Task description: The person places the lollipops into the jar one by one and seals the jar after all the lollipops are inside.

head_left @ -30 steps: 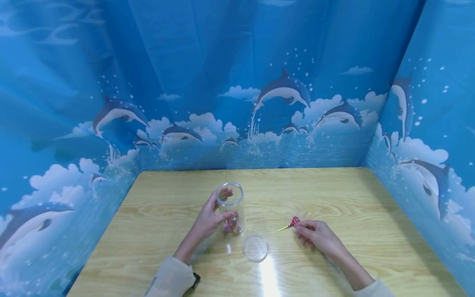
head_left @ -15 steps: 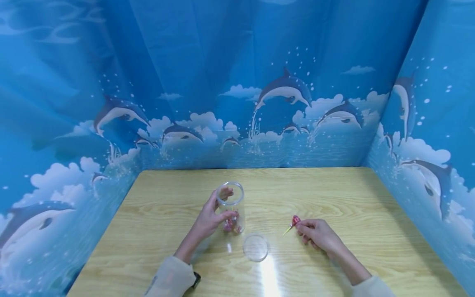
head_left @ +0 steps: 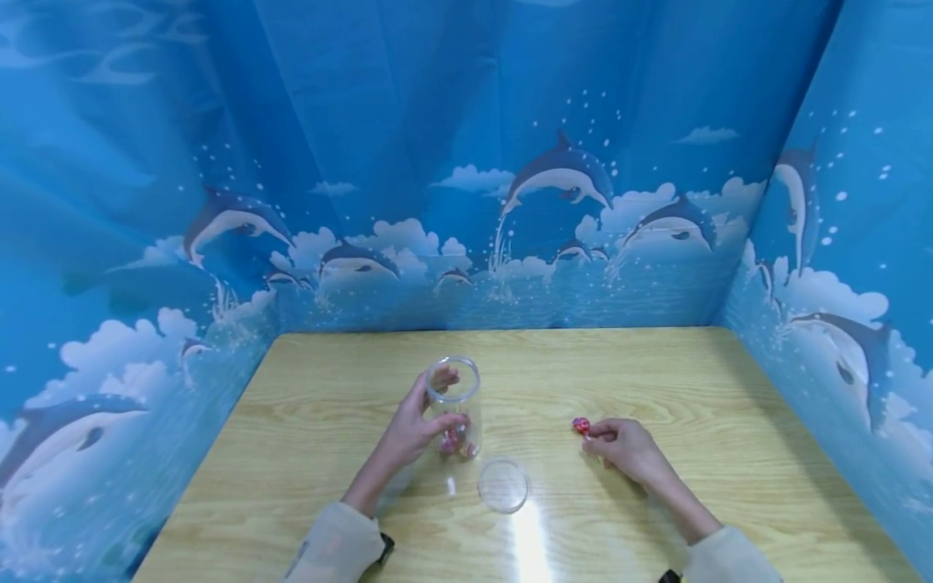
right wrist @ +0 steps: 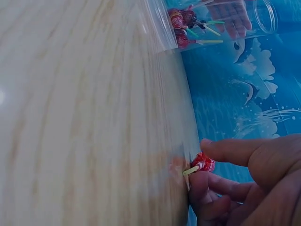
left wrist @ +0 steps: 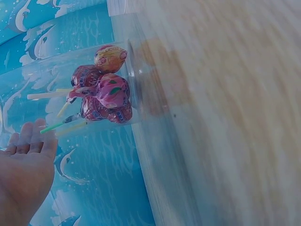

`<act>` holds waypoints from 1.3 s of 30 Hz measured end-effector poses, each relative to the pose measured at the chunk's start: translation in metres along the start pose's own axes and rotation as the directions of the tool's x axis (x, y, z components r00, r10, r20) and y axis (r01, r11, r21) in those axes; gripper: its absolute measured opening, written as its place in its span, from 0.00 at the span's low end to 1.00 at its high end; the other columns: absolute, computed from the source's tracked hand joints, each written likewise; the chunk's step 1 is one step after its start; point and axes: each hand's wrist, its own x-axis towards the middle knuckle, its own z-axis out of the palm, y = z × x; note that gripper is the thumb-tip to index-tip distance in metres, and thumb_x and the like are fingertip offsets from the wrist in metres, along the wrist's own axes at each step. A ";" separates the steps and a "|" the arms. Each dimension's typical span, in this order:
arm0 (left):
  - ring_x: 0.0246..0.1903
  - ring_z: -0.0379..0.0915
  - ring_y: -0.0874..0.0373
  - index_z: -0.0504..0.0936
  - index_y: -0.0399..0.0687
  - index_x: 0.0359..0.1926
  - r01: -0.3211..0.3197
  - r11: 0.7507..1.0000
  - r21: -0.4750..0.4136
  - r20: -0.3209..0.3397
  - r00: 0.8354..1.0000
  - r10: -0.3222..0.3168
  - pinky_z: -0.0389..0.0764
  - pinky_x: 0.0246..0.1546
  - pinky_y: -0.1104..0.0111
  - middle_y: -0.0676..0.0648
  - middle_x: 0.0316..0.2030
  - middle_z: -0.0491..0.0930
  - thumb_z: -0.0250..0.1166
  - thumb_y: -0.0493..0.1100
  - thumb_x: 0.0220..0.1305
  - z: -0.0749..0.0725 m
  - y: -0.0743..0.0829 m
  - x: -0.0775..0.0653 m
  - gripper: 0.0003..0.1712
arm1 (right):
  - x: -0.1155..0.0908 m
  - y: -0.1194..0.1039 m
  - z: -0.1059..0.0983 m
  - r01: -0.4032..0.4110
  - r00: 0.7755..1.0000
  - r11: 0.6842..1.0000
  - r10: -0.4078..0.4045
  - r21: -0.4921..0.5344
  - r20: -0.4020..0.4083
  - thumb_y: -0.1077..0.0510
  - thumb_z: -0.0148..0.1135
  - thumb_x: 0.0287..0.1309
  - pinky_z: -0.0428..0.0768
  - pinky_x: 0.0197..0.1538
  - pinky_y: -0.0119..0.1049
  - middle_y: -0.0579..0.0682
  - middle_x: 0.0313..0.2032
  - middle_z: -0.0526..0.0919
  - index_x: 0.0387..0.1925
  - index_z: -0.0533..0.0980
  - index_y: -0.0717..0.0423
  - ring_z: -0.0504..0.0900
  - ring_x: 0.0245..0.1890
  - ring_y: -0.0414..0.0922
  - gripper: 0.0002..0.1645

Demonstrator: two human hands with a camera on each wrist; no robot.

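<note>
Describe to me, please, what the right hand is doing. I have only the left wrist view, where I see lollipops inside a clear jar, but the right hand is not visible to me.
Observer: The right hand pinches a red-wrapped lollipop.
Operator: Thank you. Which colour has its stick?
Observer: In the right wrist view, the stick looks pale yellowish.
Operator: The mouth of the jar is outside my picture. Is it covered?
Observer: No, the head view shows the jar uncovered at the top.
</note>
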 end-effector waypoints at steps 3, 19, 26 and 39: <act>0.69 0.67 0.43 0.65 0.47 0.75 0.004 1.000 0.001 -0.003 1.000 -0.004 0.58 0.75 0.43 0.35 0.68 0.72 0.76 0.31 0.57 0.000 0.001 0.000 0.47 | 0.001 0.001 0.001 0.028 0.999 0.997 -0.029 -0.075 -0.014 0.64 0.76 0.53 0.78 0.27 0.31 0.50 0.32 0.82 0.49 0.81 0.70 0.77 0.29 0.44 0.22; 0.69 0.68 0.44 0.65 0.47 0.75 0.021 1.000 -0.001 -0.009 1.000 -0.021 0.57 0.75 0.43 0.36 0.68 0.73 0.75 0.31 0.57 0.001 0.001 -0.001 0.47 | 0.000 0.009 -0.003 0.053 0.995 0.997 -0.057 -0.052 -0.079 0.65 0.68 0.61 0.77 0.31 0.32 0.48 0.29 0.84 0.38 0.85 0.67 0.77 0.28 0.42 0.07; 0.69 0.68 0.43 0.64 0.43 0.75 0.003 1.000 0.011 -0.012 1.000 -0.003 0.58 0.75 0.42 0.38 0.67 0.75 0.76 0.32 0.57 0.001 0.001 0.000 0.47 | -0.005 0.000 -0.018 -0.051 0.994 0.975 0.071 0.216 -0.082 0.56 0.62 0.73 0.68 0.21 0.27 0.48 0.22 0.76 0.43 0.82 0.70 0.70 0.21 0.38 0.16; 0.69 0.67 0.43 0.64 0.47 0.75 0.006 1.000 -0.003 -0.001 1.000 -0.006 0.56 0.75 0.42 0.36 0.68 0.73 0.76 0.32 0.57 0.000 0.000 -0.001 0.47 | -0.010 -0.027 -0.040 0.078 0.988 0.943 -0.030 0.324 -0.151 0.58 0.64 0.72 0.80 0.32 0.29 0.48 0.25 0.80 0.48 0.82 0.71 0.77 0.25 0.38 0.17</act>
